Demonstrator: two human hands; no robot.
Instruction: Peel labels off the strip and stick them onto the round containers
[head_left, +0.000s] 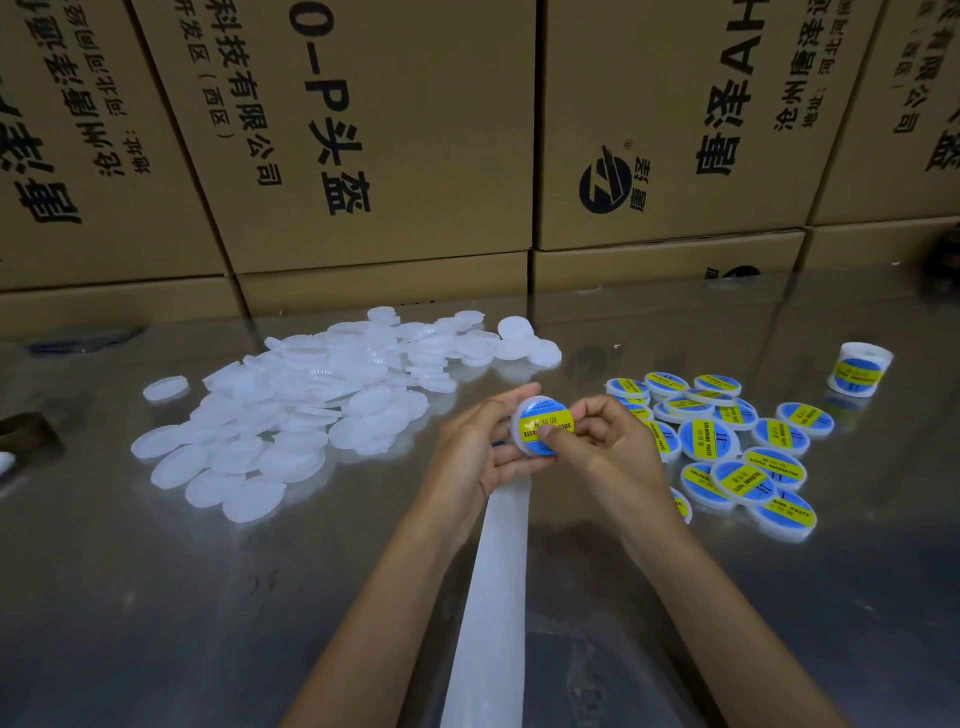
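A round white container (527, 415) with a blue and yellow label on its face is held above the steel table. My left hand (475, 447) cradles it from the left and below, fingers curled round its rim. My right hand (597, 441) grips its right side, and the thumb presses on the label. A white backing strip (493, 597) runs from under my hands down to the bottom edge of the view. A label roll (860, 369) stands at the far right.
A heap of plain white containers (311, 400) covers the table's left middle. Several labelled containers (727, 447) lie in a pile to the right. Stacked cardboard boxes (415, 156) wall off the back. A dark object (26, 431) sits at the left edge.
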